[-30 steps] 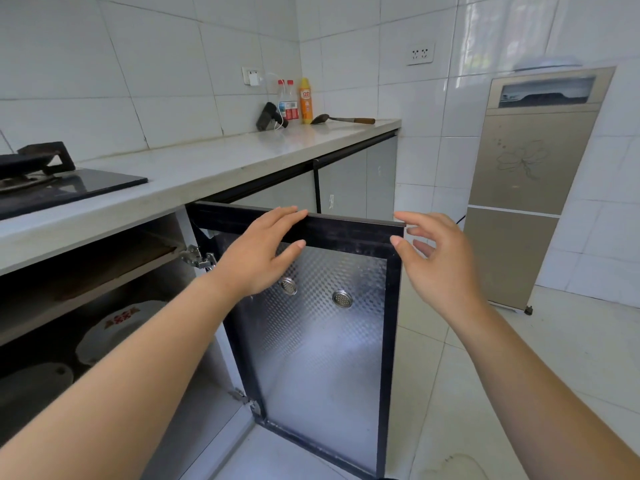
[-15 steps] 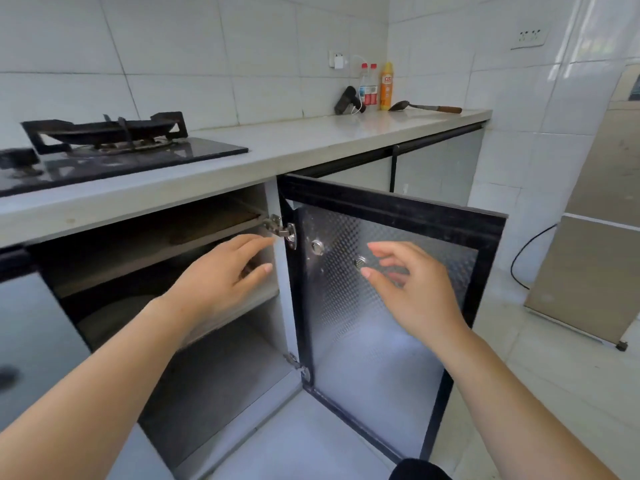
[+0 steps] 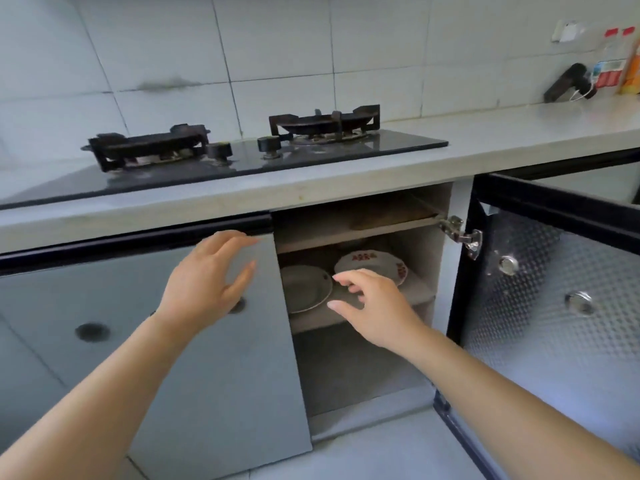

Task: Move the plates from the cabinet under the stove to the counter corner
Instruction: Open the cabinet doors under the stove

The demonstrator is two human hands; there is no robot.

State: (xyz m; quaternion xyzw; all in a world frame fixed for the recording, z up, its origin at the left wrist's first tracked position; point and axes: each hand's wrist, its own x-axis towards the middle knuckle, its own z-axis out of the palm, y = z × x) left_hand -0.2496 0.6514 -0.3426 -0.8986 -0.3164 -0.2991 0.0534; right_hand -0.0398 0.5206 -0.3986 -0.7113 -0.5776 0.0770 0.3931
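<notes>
Two plates sit on the middle shelf (image 3: 419, 299) of the open cabinet under the stove (image 3: 263, 150). A plain white plate (image 3: 304, 287) lies on the left. A white plate with red markings (image 3: 372, 261) lies behind it on the right. My right hand (image 3: 374, 306) reaches into the opening with fingers spread, just in front of the plates and holding nothing. My left hand (image 3: 207, 282) hovers with relaxed fingers in front of the shut left door (image 3: 156, 341), near its top right corner.
The right cabinet door (image 3: 554, 306) stands swung open toward me, its patterned metal inside showing. The grey counter (image 3: 519, 133) runs right to a corner with bottles (image 3: 620, 64) and a black object (image 3: 568, 83). An upper shelf (image 3: 381, 223) lies above the plates.
The view swung left and down to face the cabinet opening. My right hand left the open door and moved into the cabinet toward the plates. My left hand shifted to the shut left door.
</notes>
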